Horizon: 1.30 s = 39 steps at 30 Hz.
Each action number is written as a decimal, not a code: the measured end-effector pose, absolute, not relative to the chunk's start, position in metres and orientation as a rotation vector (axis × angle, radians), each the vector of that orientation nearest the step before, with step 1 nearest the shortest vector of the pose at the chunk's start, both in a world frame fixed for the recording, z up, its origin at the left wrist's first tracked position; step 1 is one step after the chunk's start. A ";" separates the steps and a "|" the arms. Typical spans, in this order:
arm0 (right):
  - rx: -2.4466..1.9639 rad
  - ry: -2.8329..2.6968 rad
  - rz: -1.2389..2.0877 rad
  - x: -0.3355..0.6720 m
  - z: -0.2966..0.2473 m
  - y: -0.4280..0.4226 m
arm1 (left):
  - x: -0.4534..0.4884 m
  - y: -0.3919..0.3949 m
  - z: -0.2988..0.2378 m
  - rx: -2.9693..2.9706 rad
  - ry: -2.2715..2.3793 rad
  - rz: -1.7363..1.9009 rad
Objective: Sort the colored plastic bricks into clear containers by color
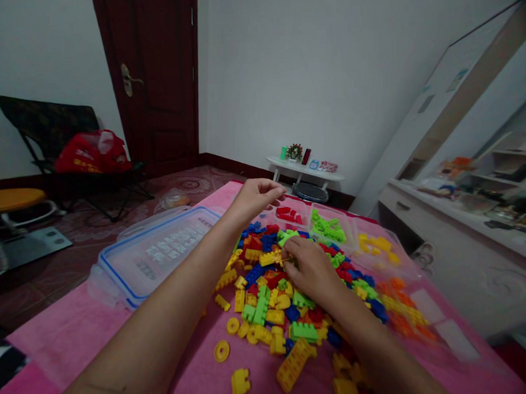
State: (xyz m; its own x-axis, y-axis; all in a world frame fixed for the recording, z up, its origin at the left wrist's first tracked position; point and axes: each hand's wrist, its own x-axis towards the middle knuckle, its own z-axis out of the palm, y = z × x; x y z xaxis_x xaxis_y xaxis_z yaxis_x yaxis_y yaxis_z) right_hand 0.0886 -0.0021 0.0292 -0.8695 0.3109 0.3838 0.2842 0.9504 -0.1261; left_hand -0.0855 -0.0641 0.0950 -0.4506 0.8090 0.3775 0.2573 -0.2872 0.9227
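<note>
Pink cloth covers the surface I'm looking down on, and a loose heap of plastic blocks in yellow, blue, red and green lies in the middle of it. My left hand hangs above the far edge of the heap with its fingers drawn together in a pinch. I can't tell whether anything is between them. My right hand rests palm down on top of the heap, fingers curled, its tips touching a yellow block. I can't make out whether it grips that block or only presses on it. A clear box with a blue rim sits just left of the heap. Beyond the heap, a clear tray holds red, green and yellow pieces in separate compartments.
</note>
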 end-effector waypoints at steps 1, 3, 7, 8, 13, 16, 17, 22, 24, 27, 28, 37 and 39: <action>-0.484 -2.665 0.166 0.094 0.029 0.004 | -0.085 -0.061 0.091 1.362 1.566 1.715; -0.581 -2.588 0.350 0.105 0.028 0.014 | -0.083 -0.055 0.082 1.481 1.617 1.549; -0.722 -2.361 0.599 0.120 0.026 0.030 | -0.080 -0.048 0.067 1.825 1.768 1.157; -0.745 -2.297 0.627 0.122 0.025 0.034 | -0.079 -0.048 0.065 1.882 1.808 1.037; -0.762 -2.062 0.716 0.131 0.019 0.049 | -0.069 -0.060 0.067 2.012 1.901 0.527; -0.735 -2.105 0.668 0.130 0.015 0.053 | -0.055 -0.063 0.069 2.019 1.945 0.291; -0.729 -2.127 0.649 0.129 0.015 0.052 | -0.049 -0.063 0.068 2.019 1.991 0.250; -0.716 -2.152 0.597 0.125 0.017 0.046 | -0.023 -0.059 0.061 1.982 2.266 0.205; -0.734 -2.091 0.643 0.126 0.020 0.045 | -0.022 -0.059 0.059 2.002 2.278 0.192; -0.760 -1.921 0.807 0.128 0.025 0.046 | -0.034 -0.060 0.059 2.025 2.190 0.281; -0.772 -1.838 0.911 0.128 0.026 0.047 | -0.039 -0.059 0.060 2.014 2.148 0.367; -0.688 -1.234 1.710 0.122 0.028 0.036 | -0.031 -0.040 0.063 0.911 1.382 1.470; -0.670 -1.246 1.729 0.120 0.029 0.033 | -0.022 -0.039 0.057 0.809 1.223 1.408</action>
